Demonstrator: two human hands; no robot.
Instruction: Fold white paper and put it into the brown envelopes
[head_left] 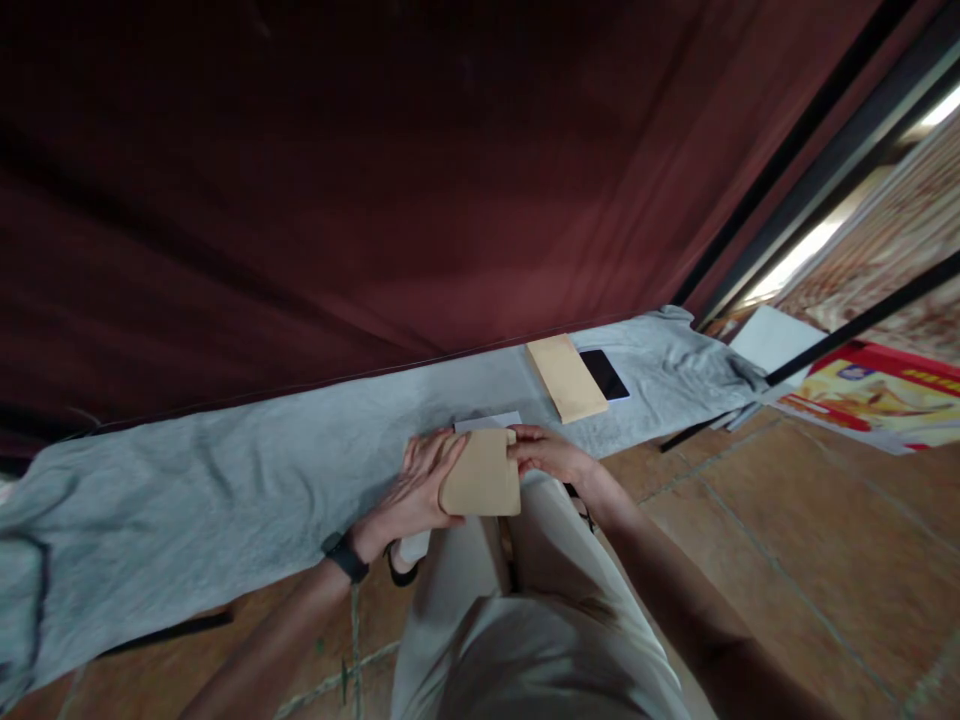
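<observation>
A tan paper envelope (pixel 484 475), squarish with rounded corners, is held above my lap at the front edge of the cloth. My left hand (pixel 424 480), with a dark watch on its wrist, grips the left side of it, thumb along the top edge and fingers partly hidden. At the upper right edge my right hand (pixel 551 452) has its fingers closed on the envelope's flap or corner. Just behind lies a white sheet (pixel 491 421), mostly covered by the envelope and hands.
A grey cloth (pixel 247 470) covers a long narrow bench. On it, right of my hands, lie a larger tan envelope or stack of them (pixel 568 378) and a dark phone-like slab (pixel 606 374). A dark red curtain (pixel 420 200) hangs behind. A colourful box (pixel 877 395) stands at far right.
</observation>
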